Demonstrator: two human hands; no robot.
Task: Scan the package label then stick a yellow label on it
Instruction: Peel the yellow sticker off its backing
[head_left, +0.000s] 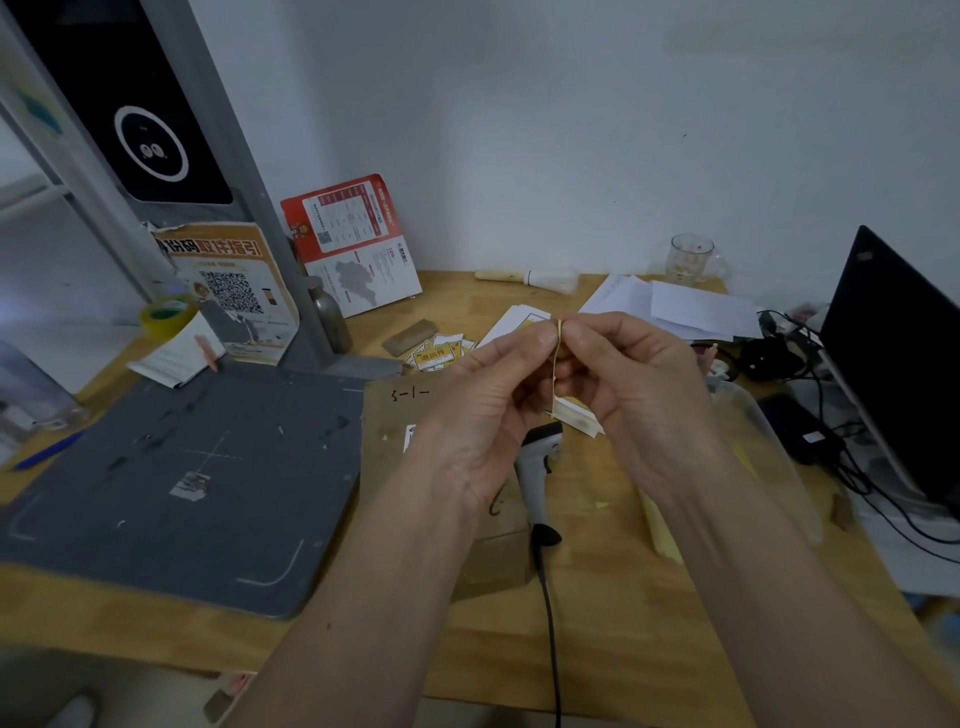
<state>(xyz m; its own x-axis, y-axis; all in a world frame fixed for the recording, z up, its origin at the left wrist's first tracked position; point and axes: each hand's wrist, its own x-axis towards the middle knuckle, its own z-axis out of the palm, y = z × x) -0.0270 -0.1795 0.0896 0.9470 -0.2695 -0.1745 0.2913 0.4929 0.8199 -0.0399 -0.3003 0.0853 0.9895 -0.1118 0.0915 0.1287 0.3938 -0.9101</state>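
Left hand: our left hand is raised over the desk, thumb and forefinger pinching the top of the yellow label.
Right hand: our right hand pinches the same top edge from the other side, its other fingers curled below.
Yellow label: it hangs edge-on between our fingertips, a thin strip with its lower end trailing down towards the package.
Package: the brown package lies flat on the wooden desk under our hands, black pen marks on its top; our left hand hides most of its white printed label.
Scanner: the white and black scanner lies just beside the package, its cord running towards us.
Loose labels: we see a small heap of yellow labels on the desk beyond our hands.
Glass mug: a clear mug stands at the back edge by the wall; we cannot tell what it holds.
Plastic tub: a clear tub sits right of our hands, contents unclear.
Grey mat: a grey mat lies left of the package.
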